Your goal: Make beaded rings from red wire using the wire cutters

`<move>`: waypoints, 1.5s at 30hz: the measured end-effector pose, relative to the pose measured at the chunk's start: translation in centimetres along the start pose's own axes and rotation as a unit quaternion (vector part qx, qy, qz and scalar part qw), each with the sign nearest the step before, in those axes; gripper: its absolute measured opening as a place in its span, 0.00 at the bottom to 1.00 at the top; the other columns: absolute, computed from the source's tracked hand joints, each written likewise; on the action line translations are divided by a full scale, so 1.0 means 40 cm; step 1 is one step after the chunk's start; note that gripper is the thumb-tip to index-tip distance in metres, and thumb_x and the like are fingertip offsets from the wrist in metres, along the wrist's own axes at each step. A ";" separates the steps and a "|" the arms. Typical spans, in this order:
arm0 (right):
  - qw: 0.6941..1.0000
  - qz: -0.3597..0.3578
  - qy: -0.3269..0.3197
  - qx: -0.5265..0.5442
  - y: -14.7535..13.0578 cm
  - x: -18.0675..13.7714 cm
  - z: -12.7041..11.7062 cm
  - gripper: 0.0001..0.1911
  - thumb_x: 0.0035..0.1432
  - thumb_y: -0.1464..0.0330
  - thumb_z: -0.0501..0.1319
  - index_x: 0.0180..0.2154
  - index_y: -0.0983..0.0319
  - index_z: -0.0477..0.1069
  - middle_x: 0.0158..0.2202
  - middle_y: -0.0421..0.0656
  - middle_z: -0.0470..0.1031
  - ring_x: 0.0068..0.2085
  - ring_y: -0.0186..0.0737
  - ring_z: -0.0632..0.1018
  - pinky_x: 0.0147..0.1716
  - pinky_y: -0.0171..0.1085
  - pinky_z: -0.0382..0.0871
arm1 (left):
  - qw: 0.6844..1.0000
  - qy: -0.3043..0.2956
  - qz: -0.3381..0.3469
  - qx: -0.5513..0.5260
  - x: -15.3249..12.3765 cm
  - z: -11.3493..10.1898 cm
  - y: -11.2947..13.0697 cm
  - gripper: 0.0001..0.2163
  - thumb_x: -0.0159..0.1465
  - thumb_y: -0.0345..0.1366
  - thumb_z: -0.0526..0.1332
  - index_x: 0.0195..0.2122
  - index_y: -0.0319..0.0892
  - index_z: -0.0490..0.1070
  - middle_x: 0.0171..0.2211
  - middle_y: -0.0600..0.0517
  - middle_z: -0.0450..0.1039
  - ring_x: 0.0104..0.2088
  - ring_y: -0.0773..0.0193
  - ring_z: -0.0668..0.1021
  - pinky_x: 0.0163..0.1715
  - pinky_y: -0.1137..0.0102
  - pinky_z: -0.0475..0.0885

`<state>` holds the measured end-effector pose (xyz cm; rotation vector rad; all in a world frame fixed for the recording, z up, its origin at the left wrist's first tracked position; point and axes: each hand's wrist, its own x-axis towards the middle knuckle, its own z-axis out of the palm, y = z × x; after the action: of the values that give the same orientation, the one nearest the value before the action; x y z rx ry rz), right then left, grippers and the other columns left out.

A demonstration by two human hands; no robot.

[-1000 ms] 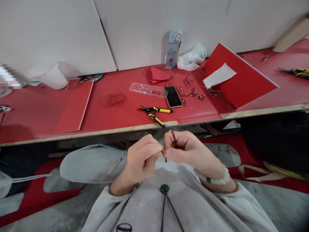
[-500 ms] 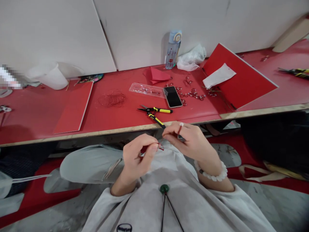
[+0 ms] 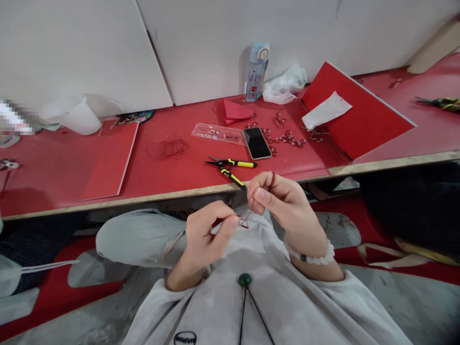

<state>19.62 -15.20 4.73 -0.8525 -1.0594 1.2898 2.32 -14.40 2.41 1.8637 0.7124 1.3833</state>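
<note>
Near ctr of frame, L hand (image 3: 207,235) pinches the small red cord loop (image 3: 245,224); R hand (image 3: 289,206) pinches its thin end. Loop may slip out if R hand pulls too hard, b/c cord is thin.

Red cord (image 3: 245,225): thin, bent into a small open loop with strands crossing. Loop sits just right of the left hand (image 3: 208,235), whose thumb and forefinger pinch it. A fine strand slants from there to the right and far side, up to the pinched fingertips of the right hand (image 3: 287,206). Cord suspended in the near middle of the scene. Knotting too small to make out.
</note>
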 end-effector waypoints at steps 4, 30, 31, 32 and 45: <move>0.997 0.031 -0.026 0.065 0.009 0.005 0.001 0.16 0.62 0.57 0.71 0.31 0.62 0.73 0.22 0.35 0.67 0.23 0.29 0.66 0.23 0.31 0.60 | 1.000 -0.004 0.000 -0.002 0.001 -0.002 0.005 0.08 0.71 0.31 0.60 0.32 0.43 0.71 0.23 0.56 0.68 0.23 0.70 0.69 0.24 0.74 0.66; 0.991 0.082 -0.028 0.099 0.053 0.011 0.020 0.18 0.55 0.55 0.74 0.30 0.61 0.73 0.18 0.34 0.70 0.19 0.28 0.66 0.18 0.30 0.59 | 0.995 -0.016 0.094 0.043 0.017 -0.014 -0.005 0.07 0.68 0.25 0.60 0.35 0.44 0.69 0.25 0.57 0.70 0.25 0.70 0.70 0.26 0.74 0.69; 0.996 0.062 -0.014 0.069 0.057 0.001 0.027 0.17 0.57 0.55 0.73 0.31 0.61 0.74 0.19 0.35 0.71 0.19 0.29 0.67 0.19 0.31 0.61 | 0.993 -0.011 0.113 0.037 0.018 -0.013 -0.009 0.07 0.68 0.25 0.60 0.35 0.44 0.70 0.25 0.57 0.70 0.25 0.70 0.70 0.26 0.74 0.69; 0.998 0.045 -0.007 0.037 0.060 -0.009 0.034 0.16 0.58 0.56 0.72 0.31 0.61 0.75 0.19 0.36 0.72 0.20 0.30 0.69 0.20 0.32 0.63 | 0.991 -0.007 0.128 0.037 0.020 -0.012 -0.013 0.07 0.68 0.25 0.59 0.36 0.44 0.70 0.25 0.57 0.71 0.25 0.70 0.71 0.26 0.74 0.70; 0.895 -0.280 0.033 -0.345 0.046 -0.063 0.010 0.16 0.64 0.72 0.62 0.53 0.57 0.75 0.41 0.45 0.82 0.39 0.40 0.81 0.38 0.39 0.79 | 0.983 0.031 0.127 0.130 0.017 -0.004 -0.016 0.06 0.69 0.26 0.60 0.35 0.44 0.69 0.24 0.57 0.70 0.24 0.70 0.69 0.24 0.74 0.67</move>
<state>18.74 -17.50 2.81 -0.9924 -1.5988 0.3782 2.35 -13.44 2.32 2.1869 0.7345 1.5750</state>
